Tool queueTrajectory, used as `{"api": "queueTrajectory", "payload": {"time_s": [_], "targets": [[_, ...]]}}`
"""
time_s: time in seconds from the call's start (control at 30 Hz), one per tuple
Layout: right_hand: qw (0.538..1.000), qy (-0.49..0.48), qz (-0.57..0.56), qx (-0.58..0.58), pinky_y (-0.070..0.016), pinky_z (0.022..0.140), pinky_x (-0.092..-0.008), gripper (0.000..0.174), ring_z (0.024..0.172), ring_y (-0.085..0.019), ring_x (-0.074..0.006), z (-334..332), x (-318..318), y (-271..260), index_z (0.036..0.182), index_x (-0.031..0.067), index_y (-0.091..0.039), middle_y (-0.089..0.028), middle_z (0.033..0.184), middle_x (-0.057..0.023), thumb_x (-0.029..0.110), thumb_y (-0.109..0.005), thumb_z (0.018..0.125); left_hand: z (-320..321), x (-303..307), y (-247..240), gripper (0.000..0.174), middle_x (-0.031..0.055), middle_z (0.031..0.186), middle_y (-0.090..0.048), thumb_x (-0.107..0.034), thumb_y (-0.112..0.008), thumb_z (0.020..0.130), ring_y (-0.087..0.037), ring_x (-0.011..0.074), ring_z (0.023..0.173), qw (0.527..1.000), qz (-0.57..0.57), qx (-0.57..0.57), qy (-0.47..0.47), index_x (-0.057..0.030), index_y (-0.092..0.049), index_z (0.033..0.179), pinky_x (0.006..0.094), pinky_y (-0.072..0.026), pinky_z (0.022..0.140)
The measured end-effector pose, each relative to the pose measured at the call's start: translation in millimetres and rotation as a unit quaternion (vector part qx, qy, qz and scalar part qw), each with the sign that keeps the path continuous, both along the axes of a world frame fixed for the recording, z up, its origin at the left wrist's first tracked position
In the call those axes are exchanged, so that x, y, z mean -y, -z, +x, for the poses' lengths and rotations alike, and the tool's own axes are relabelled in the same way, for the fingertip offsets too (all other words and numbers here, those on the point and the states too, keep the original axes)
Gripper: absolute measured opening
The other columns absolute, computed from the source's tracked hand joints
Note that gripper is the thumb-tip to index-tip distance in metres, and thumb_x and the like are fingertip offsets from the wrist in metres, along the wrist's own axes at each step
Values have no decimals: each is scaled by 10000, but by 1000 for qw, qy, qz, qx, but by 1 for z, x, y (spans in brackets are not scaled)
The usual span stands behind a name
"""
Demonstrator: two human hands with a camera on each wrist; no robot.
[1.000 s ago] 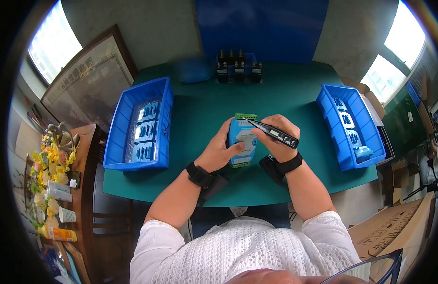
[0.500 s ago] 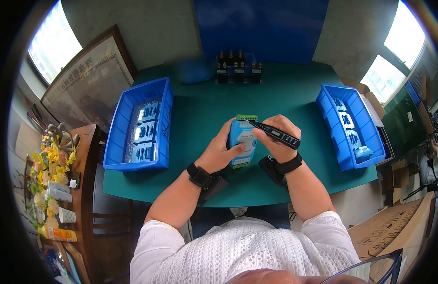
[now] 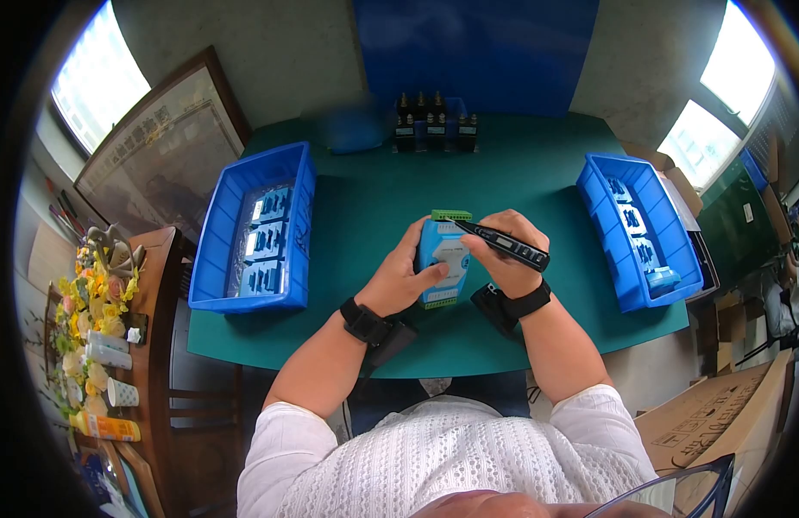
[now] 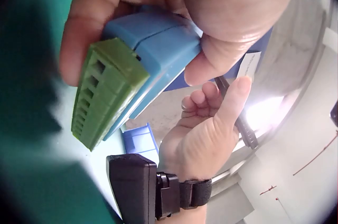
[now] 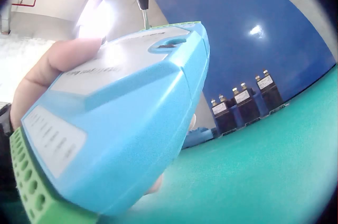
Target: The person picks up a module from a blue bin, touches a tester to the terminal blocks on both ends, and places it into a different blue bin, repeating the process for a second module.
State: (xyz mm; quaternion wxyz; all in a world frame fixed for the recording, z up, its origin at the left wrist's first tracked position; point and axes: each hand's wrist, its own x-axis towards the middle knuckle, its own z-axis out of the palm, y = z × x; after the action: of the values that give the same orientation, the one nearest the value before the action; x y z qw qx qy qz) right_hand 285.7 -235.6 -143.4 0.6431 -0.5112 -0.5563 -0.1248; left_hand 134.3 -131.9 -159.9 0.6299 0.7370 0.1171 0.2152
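A light blue module (image 3: 444, 259) with a white label has green terminal blocks at both ends. The left hand (image 3: 399, 276) grips its body, thumb across the label. In the right hand (image 3: 510, 250) is a black pen-like screwdriver (image 3: 512, 248), pinched by the fingers, its tip at the far green terminal block (image 3: 451, 215). The right wrist view shows the metal shaft (image 5: 146, 19) meeting the far edge of the module (image 5: 121, 123). Close up in the left wrist view are the near green block (image 4: 108, 94) and, beyond it, the right hand (image 4: 203, 134) around the dark tool.
A blue bin (image 3: 302, 233) with packed modules stands at the left of the green table (image 3: 374, 186), another blue bin (image 3: 611, 250) at the right. Several black components (image 3: 436, 129) stand at the back, beside a blurred blue object (image 3: 355, 129). Flowers and cups are on a wooden table at far left.
The screwdriver has turned slightly about its length, and its handle end has moved a little to the right. Both hands keep nearly the same position, holding the module and tool.
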Motion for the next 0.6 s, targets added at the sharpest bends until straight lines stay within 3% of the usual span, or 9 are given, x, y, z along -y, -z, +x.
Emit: {"api": "queueTrajectory", "payload": {"time_s": [0.6], "targets": [[999,-26,-6,-18,-482,545,-266,285,613,-607,-191,1,1,1,766,25,-598,-624,712,-89,127,-820,620,0,-2,4,691,144,1210,-456,-169,-642,810,-457,222,1128,1000,-3,4,7,-35,-249,1363,326,-362,963]]}}
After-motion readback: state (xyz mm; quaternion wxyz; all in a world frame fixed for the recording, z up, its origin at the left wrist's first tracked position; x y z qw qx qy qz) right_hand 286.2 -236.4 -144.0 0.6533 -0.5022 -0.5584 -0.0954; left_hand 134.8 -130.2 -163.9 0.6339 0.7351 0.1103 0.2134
